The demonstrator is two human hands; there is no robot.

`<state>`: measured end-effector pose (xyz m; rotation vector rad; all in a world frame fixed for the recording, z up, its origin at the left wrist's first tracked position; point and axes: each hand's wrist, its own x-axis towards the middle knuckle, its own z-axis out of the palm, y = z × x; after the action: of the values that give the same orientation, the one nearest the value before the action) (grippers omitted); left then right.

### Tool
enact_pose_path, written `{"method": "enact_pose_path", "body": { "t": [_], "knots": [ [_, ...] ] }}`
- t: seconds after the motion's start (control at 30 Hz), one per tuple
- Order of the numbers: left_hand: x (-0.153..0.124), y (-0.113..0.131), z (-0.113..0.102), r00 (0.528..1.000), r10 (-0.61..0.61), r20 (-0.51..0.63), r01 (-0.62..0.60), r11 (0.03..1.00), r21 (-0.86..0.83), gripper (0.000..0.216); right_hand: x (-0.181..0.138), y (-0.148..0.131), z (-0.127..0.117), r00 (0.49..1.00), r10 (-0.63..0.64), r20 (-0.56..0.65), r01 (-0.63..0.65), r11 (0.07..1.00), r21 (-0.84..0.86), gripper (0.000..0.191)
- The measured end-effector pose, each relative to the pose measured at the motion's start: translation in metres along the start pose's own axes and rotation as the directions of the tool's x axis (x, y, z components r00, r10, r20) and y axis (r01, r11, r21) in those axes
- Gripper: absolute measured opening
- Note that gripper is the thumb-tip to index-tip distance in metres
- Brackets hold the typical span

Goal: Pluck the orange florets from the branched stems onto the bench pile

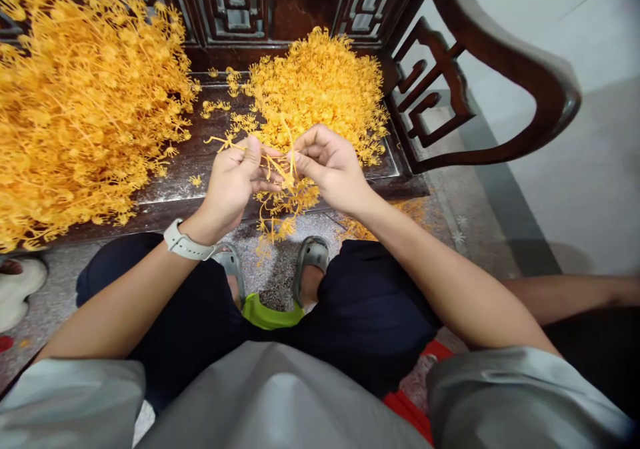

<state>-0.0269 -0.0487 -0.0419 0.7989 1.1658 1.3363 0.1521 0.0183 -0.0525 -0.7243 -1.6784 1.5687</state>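
My left hand (235, 181) and my right hand (327, 165) are held close together above the front edge of a dark wooden bench (200, 169). Both pinch the same yellow plastic sprig (283, 195), whose thin branches hang down between them toward the floor. The left fingers curl round its stems; the right thumb and forefinger grip its middle. A pale watch (183, 243) sits on my left wrist. Just behind the hands lies a heap of the same yellow sprigs (320, 82).
A far larger pile of yellow sprigs (75, 102) covers the bench's left side. The bench's carved armrest (500, 55) curves out to the right. Loose yellow bits (360, 229) lie on the speckled floor by my sandalled feet (310, 255). Another person's leg (570, 295) shows at right.
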Motion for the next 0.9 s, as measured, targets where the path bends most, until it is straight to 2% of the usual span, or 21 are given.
{"method": "enact_pose_path", "body": {
  "t": [0.07, 0.13, 0.2, 0.27, 0.33, 0.37, 0.43, 0.47, 0.5, 0.53, 0.57, 0.67, 0.7, 0.77, 0.8, 0.83, 0.87, 0.9],
  "knots": [
    [0.000, 0.001, 0.003, 0.999, -0.019, -0.027, 0.018, 0.998, -0.062, 0.033, -0.001, -0.002, 0.002, 0.999, 0.022, -0.032, -0.020, 0.998, 0.054, 0.050],
    [0.001, -0.001, 0.005, 0.999, -0.026, -0.040, 0.022, 0.995, -0.102, 0.033, 0.000, -0.001, 0.003, 0.999, 0.035, 0.004, -0.035, 0.991, 0.130, 0.053],
    [0.002, -0.003, 0.005, 0.999, -0.037, -0.012, 0.035, 0.992, -0.121, 0.034, 0.001, -0.001, 0.003, 0.990, 0.024, 0.140, -0.050, 0.981, 0.186, 0.056],
    [0.004, -0.004, 0.003, 0.996, -0.057, 0.062, 0.066, 0.988, -0.142, 0.034, 0.000, -0.005, 0.002, 0.951, -0.016, 0.309, -0.058, 0.971, 0.230, 0.055],
    [0.010, 0.001, -0.003, 0.993, -0.055, 0.104, 0.074, 0.978, -0.196, 0.041, -0.007, -0.017, 0.003, 0.870, -0.055, 0.490, -0.085, 0.962, 0.259, 0.049],
    [0.015, 0.005, -0.007, 0.995, -0.037, 0.089, 0.057, 0.969, -0.239, 0.047, -0.013, -0.025, 0.004, 0.805, -0.065, 0.590, -0.114, 0.958, 0.262, 0.043],
    [0.027, 0.017, -0.020, 1.000, 0.014, 0.007, -0.011, 0.954, -0.301, 0.057, -0.029, -0.044, 0.008, 0.634, -0.092, 0.768, -0.180, 0.948, 0.262, 0.036],
    [0.033, 0.024, -0.027, 0.998, 0.042, -0.045, -0.054, 0.950, -0.307, 0.059, -0.037, -0.053, 0.010, 0.565, -0.106, 0.818, -0.202, 0.944, 0.261, 0.034],
    [0.039, 0.030, -0.035, 0.995, 0.060, -0.085, -0.082, 0.955, -0.284, 0.058, -0.044, -0.060, 0.011, 0.532, -0.117, 0.838, -0.208, 0.942, 0.264, 0.033],
    [0.044, 0.034, -0.042, 0.991, 0.072, -0.113, -0.098, 0.965, -0.242, 0.054, -0.049, -0.065, 0.010, 0.538, -0.123, 0.834, -0.197, 0.944, 0.266, 0.032],
    [0.048, 0.037, -0.048, 0.989, 0.074, -0.126, -0.097, 0.978, -0.187, 0.050, -0.052, -0.068, 0.008, 0.578, -0.114, 0.808, -0.171, 0.951, 0.256, 0.032],
    [0.050, 0.034, -0.058, 0.994, 0.049, -0.098, -0.055, 0.996, -0.066, 0.036, -0.046, -0.063, -0.011, 0.762, -0.043, 0.646, -0.088, 0.982, 0.169, 0.030],
    [0.047, 0.032, -0.058, 0.996, 0.044, -0.076, -0.048, 0.997, -0.055, 0.030, -0.040, -0.058, -0.019, 0.834, -0.022, 0.552, -0.070, 0.987, 0.145, 0.031],
    [0.040, 0.027, -0.055, 1.000, 0.023, -0.013, -0.024, 0.997, -0.080, 0.019, -0.024, -0.045, -0.038, 0.969, 0.016, 0.245, -0.049, 0.990, 0.131, 0.034],
    [0.036, 0.025, -0.051, 1.000, 0.008, 0.014, -0.006, 0.995, -0.104, 0.017, -0.017, -0.037, -0.048, 0.997, 0.041, 0.068, -0.049, 0.991, 0.125, 0.038],
    [0.032, 0.024, -0.047, 1.000, -0.009, 0.029, 0.013, 0.992, -0.129, 0.019, -0.009, -0.028, -0.057, 0.994, 0.067, -0.087, -0.057, 0.992, 0.112, 0.042],
    [0.029, 0.023, -0.043, 0.999, -0.023, 0.033, 0.028, 0.988, -0.150, 0.022, -0.003, -0.018, -0.065, 0.976, 0.090, -0.200, -0.072, 0.993, 0.093, 0.047],
    [0.026, 0.023, -0.039, 0.999, -0.035, 0.029, 0.039, 0.986, -0.164, 0.026, 0.002, -0.008, -0.072, 0.958, 0.110, -0.263, -0.095, 0.993, 0.068, 0.051]
  ]
}}
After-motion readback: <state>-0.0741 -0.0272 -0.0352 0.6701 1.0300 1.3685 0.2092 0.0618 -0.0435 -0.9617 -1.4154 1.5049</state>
